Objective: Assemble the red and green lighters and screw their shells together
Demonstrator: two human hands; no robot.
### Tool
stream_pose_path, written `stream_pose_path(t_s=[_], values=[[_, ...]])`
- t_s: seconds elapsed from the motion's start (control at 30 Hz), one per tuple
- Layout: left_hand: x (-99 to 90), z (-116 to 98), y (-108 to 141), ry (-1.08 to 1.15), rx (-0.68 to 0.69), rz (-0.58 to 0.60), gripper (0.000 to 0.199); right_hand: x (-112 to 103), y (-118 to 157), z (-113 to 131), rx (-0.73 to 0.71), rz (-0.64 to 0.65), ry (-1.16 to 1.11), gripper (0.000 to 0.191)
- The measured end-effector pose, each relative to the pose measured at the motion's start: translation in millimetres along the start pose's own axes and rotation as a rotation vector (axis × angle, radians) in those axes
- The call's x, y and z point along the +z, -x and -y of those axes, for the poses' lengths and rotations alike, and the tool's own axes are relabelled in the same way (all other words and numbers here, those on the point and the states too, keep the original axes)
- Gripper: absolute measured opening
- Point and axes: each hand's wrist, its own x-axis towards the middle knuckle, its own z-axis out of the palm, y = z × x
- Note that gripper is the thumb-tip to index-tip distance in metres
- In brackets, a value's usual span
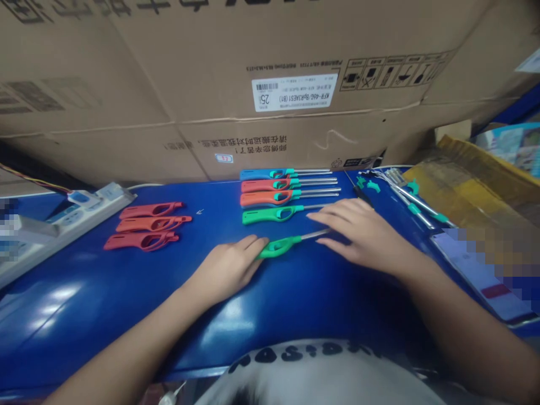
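Note:
My left hand (232, 263) is closed around the handle of a green long-nosed lighter (283, 246), just above the blue table. The lighter's metal tube points right, towards my right hand (365, 233). That hand has its thumb and fingers apart around the tube's tip, and I see no firm grip. Beyond it, a row of finished-looking lighters lies side by side: a second green lighter (264, 216), two orange-red ones, the nearer an orange lighter (257, 198), and a blue lighter (258, 174). The second green lighter's tube end is partly hidden by my right fingers.
Three red lighter bodies (147, 225) without tubes lie at left, near a white power strip (71, 225). Metal tubes (415, 205) and small teal parts (373, 186) lie right, by a dark slim tool (358, 190). A large cardboard box (189, 84) stands behind; a phone-like slab (476, 270) lies right.

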Motion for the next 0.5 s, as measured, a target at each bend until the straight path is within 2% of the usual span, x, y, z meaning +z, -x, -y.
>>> stream_pose_path(t_s=[0.1,0.2,0.33,0.5], values=[[-1.9,5.5,0.9,-0.025,-0.012,-0.042,0.026,-8.6,3.6,-20.5,0.068,0.022,0.018,0.029],[-0.4,8.1,1.5,-0.036,-0.010,-0.084,0.027,-7.8,6.0,-30.4,0.055,0.037,-0.009,0.019],[0.9,8.7,1.7,-0.045,-0.002,-0.101,0.027,-4.8,7.0,-31.1,0.016,0.035,-0.006,0.017],[1.4,8.8,1.9,-0.085,-0.008,-0.152,0.030,-8.6,8.2,-29.9,0.067,0.060,-0.001,0.017]])
